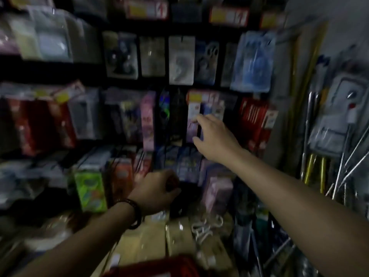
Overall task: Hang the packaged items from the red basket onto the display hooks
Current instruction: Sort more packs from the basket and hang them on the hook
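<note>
The view is dim and blurred. My left hand (157, 189), with a bead bracelet on the wrist, has its fingers curled round a dark packaged item (180, 202) low in front of the display. My right hand (214, 136) reaches up to the middle row of hooks. Its thumb and forefinger are spread apart at the edge of a hanging pink-and-white package (193, 118); nothing is plainly held between them. The red basket (157, 267) shows only as a rim at the bottom edge, and its contents are hidden.
Rows of hanging packages fill the dark display wall (179, 56) from top to bottom. Cardboard boxes (151, 242) sit below my hands. Long metal rods and yellow sticks (319, 172) lean at the right. A green package (90, 191) hangs at lower left.
</note>
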`<control>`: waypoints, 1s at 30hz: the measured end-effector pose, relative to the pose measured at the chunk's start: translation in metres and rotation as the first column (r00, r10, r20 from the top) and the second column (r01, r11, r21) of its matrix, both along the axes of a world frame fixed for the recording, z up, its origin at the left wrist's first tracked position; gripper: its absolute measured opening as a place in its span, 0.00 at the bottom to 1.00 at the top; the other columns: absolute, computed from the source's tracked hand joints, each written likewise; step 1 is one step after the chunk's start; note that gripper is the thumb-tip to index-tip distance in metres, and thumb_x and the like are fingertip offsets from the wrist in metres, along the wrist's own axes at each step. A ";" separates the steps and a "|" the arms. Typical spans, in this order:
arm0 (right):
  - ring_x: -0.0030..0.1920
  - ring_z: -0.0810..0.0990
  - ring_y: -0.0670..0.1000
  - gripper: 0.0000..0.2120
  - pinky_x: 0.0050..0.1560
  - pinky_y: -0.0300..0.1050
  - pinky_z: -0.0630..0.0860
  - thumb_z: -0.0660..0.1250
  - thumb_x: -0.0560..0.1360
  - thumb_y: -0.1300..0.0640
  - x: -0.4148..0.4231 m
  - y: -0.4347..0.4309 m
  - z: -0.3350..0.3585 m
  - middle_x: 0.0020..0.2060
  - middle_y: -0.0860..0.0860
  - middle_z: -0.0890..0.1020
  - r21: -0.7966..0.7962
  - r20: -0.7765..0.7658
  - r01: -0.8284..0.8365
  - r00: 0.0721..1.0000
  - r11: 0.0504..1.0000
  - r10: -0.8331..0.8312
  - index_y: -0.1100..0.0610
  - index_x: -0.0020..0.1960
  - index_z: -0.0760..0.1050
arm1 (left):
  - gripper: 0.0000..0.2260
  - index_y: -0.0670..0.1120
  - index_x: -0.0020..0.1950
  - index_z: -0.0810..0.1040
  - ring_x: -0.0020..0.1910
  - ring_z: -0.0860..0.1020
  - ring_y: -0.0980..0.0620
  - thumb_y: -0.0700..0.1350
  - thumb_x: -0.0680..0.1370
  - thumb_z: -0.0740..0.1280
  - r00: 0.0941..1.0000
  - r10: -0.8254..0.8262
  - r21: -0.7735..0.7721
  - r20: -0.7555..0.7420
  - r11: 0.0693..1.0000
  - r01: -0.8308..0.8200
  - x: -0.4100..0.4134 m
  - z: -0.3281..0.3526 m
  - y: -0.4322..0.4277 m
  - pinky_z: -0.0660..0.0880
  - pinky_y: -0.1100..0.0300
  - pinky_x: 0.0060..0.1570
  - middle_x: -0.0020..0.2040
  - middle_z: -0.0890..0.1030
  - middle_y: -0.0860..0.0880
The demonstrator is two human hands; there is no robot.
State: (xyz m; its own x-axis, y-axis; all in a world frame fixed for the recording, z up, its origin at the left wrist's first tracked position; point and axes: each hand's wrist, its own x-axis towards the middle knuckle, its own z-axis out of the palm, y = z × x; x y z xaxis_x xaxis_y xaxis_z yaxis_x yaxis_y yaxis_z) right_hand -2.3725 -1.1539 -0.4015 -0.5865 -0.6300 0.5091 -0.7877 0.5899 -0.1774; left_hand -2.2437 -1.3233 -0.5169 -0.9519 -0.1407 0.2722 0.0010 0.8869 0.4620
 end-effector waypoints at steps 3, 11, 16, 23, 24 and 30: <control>0.63 0.76 0.57 0.21 0.58 0.59 0.78 0.69 0.81 0.50 0.036 -0.014 -0.064 0.63 0.51 0.73 0.184 0.099 -0.096 0.992 0.978 0.079 0.49 0.71 0.70 | 0.08 0.55 0.56 0.80 0.49 0.83 0.53 0.55 0.79 0.72 0.994 0.076 0.022 0.072 0.997 -0.078 0.045 -0.059 -0.018 0.81 0.51 0.49 0.51 0.84 0.55; 0.62 0.78 0.56 0.20 0.59 0.51 0.77 0.73 0.76 0.49 0.100 -0.031 -0.244 0.61 0.53 0.77 0.311 0.445 -0.251 0.891 0.917 0.093 0.51 0.66 0.76 | 0.07 0.53 0.59 0.81 0.53 0.81 0.53 0.51 0.81 0.72 0.917 0.199 0.036 0.347 0.974 -0.225 0.133 -0.200 -0.050 0.79 0.56 0.52 0.56 0.83 0.54; 0.57 0.80 0.51 0.15 0.57 0.53 0.80 0.72 0.78 0.48 0.105 -0.040 -0.347 0.59 0.49 0.80 0.281 0.670 -0.256 0.742 0.925 0.002 0.49 0.63 0.78 | 0.09 0.52 0.60 0.80 0.53 0.83 0.46 0.48 0.80 0.70 0.868 0.211 -0.006 0.448 0.972 -0.233 0.150 -0.264 -0.064 0.81 0.51 0.49 0.56 0.83 0.51; 0.55 0.85 0.53 0.15 0.53 0.47 0.81 0.76 0.77 0.53 0.119 -0.062 -0.504 0.55 0.52 0.85 0.266 0.891 -0.035 0.390 0.963 -0.231 0.56 0.62 0.79 | 0.11 0.55 0.62 0.79 0.60 0.81 0.49 0.51 0.80 0.71 0.797 0.208 0.006 0.568 0.967 -0.256 0.135 -0.349 -0.076 0.79 0.54 0.54 0.63 0.82 0.52; 0.57 0.85 0.53 0.16 0.54 0.47 0.80 0.76 0.77 0.54 0.123 -0.064 -0.522 0.55 0.52 0.85 0.276 0.905 -0.008 0.339 0.961 -0.257 0.56 0.63 0.79 | 0.11 0.56 0.63 0.78 0.61 0.81 0.50 0.52 0.81 0.71 0.783 0.205 -0.019 0.587 0.971 -0.240 0.133 -0.357 -0.077 0.79 0.54 0.55 0.65 0.81 0.52; 0.57 0.81 0.53 0.18 0.58 0.50 0.79 0.77 0.77 0.50 0.136 -0.068 -0.600 0.57 0.51 0.82 0.425 0.892 0.166 0.091 0.890 -0.443 0.53 0.63 0.77 | 0.12 0.54 0.65 0.78 0.62 0.81 0.46 0.52 0.82 0.69 0.707 0.133 0.086 0.695 0.960 -0.266 0.131 -0.409 -0.086 0.81 0.50 0.57 0.68 0.80 0.48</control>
State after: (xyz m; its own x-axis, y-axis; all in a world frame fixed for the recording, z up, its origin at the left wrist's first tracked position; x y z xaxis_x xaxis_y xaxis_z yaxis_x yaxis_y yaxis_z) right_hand -2.2361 -1.2216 -1.0014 -0.6579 -0.2451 -0.7121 0.2010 0.8541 -0.4796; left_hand -2.1127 -1.4089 -0.9260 -0.8136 -0.3291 -0.4793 -0.5383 0.7379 0.4071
